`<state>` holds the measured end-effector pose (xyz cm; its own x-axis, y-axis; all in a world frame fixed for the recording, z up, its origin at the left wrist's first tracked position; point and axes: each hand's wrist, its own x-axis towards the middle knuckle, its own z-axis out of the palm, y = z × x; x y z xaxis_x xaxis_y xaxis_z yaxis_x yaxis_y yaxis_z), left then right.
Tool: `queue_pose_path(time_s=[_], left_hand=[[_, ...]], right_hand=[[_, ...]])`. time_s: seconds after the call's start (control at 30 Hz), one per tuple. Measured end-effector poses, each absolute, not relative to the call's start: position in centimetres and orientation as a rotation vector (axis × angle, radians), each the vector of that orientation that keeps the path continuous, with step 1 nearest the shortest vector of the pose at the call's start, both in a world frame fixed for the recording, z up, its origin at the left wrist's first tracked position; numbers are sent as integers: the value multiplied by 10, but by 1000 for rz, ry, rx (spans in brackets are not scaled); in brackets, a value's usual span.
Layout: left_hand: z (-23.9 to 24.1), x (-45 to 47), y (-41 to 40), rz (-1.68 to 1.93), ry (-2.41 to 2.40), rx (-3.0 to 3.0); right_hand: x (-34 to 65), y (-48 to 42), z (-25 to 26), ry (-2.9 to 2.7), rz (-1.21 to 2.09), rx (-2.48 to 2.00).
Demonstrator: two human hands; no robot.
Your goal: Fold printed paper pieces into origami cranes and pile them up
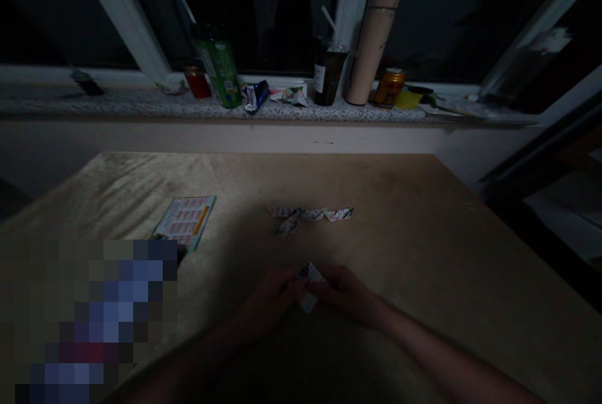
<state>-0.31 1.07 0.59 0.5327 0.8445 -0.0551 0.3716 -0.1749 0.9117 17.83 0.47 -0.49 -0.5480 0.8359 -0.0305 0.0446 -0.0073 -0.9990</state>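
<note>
My left hand and my right hand meet low in the middle of the brown table. Both pinch one small folded piece of printed paper between their fingertips. Farther out on the table lies a row of several small folded paper pieces, apart from both hands. The light is dim and the fold itself is hard to make out.
A printed sheet with red squares lies at the left of the table. A blurred-out patch covers the lower left. On the stone window sill stand a green bottle, a dark bottle, a tall beige flask, cans and wrappers.
</note>
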Motion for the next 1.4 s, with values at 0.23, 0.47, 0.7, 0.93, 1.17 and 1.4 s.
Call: queue_pose_path(time_s=[0.23, 0.47, 0.7, 0.93, 1.17, 1.4], left_hand=[[9, 0, 9, 577, 1030, 1829], [7, -1, 10, 586, 981, 1726], [7, -1, 12, 560, 1019, 1645], [5, -3, 14, 547, 1132, 1560], [8, -1, 12, 584, 1202, 1550], [8, -3, 12, 668, 1200, 1572]], right_hand=[[178, 3, -8, -1595, 1640, -988], [176, 2, -5, -1547, 1639, -950], [177, 2, -6, -1497, 1559, -1073], [176, 5, -8, -1355, 1373, -1219], [176, 4, -10, -1353, 1421, -1223], [178, 6, -15, -1331, 1396, -1259]])
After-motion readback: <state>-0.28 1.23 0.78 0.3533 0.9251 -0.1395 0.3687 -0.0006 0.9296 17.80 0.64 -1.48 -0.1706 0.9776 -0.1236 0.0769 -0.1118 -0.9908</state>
